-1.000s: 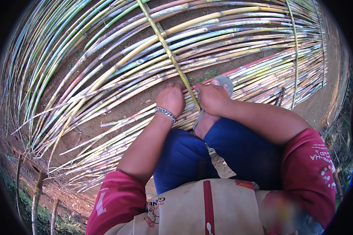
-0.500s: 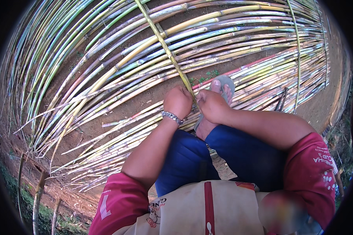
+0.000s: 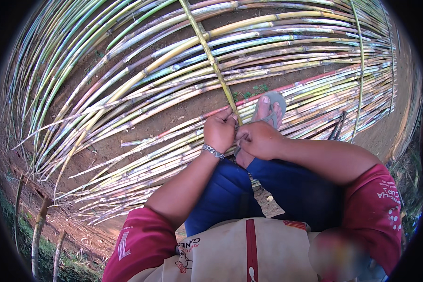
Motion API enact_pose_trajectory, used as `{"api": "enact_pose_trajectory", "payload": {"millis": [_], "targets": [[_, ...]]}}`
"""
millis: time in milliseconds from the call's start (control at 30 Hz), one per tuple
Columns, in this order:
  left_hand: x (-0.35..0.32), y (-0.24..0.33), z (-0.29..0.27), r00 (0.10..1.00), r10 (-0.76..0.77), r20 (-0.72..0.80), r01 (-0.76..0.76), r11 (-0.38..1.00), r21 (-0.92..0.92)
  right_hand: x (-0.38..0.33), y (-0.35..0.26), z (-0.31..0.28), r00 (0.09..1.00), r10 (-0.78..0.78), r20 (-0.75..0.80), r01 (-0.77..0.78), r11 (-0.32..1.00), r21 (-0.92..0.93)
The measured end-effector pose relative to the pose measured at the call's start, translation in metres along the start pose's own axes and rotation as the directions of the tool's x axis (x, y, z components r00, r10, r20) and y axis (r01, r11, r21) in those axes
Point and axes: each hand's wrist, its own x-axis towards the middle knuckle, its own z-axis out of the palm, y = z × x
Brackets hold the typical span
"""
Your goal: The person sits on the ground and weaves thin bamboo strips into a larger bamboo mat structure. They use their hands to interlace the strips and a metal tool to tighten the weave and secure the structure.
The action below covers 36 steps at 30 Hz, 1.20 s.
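A yellow-green jointed cane [image 3: 211,58] runs crosswise over many long sugarcane-like stalks, and its near end comes down between my two hands. My left hand [image 3: 219,133], with a chain bracelet [image 3: 213,151] at its wrist, is closed, thumb and fingertips pinched against the left side of this cane. On the other side my right hand [image 3: 258,140] is closed too, its fingers curled in close to the cane's end. Whatever is pinched in either hand is too small or hidden to make out. The two hands almost touch.
Under and around my hands lie rows of stalks [image 3: 160,162]. My sandalled foot [image 3: 271,109] rests on them just beyond my right hand. Another thin crosswise pole [image 3: 361,61] lies at the right. Wooden stakes [image 3: 39,232] stand at the lower left. Bare soil [image 3: 174,114] shows between the rows.
The view has shifted a little. My left hand has turned so its thumb and fingertips show more at the cane, and my right hand sits slightly lower along it.
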Motion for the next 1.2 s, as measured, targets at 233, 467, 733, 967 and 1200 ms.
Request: {"api": "enact_pose_trajectory", "payload": {"millis": [233, 467, 733, 967, 1200], "targets": [[-0.001, -0.010, 0.003, 0.997, 0.030, 0.069, -0.025, 0.996, -0.081, 0.046, 0.003, -0.006, 0.926, 0.215, -0.309, -0.188, 0.975, 0.117], [-0.002, -0.012, -0.001, 0.991, 0.092, 0.094, -0.076, 0.985, -0.157, 0.057, 0.004, -0.003, 0.944, 0.144, -0.295, -0.161, 0.986, -0.034], [0.014, 0.005, -0.026, 0.945, 0.274, 0.180, -0.313, 0.917, 0.247, 0.055, 0.003, -0.021, 0.982, -0.029, -0.184, -0.015, 0.973, -0.231], [0.030, 0.033, -0.043, 0.901, 0.317, 0.297, -0.429, 0.758, 0.491, 0.071, 0.040, -0.040, 0.912, -0.406, -0.059, 0.370, 0.877, -0.306], [0.048, 0.045, -0.053, 0.962, 0.102, 0.251, -0.199, 0.896, 0.397, 0.062, 0.042, -0.034, 0.801, -0.598, 0.002, 0.484, 0.647, -0.589]]}}
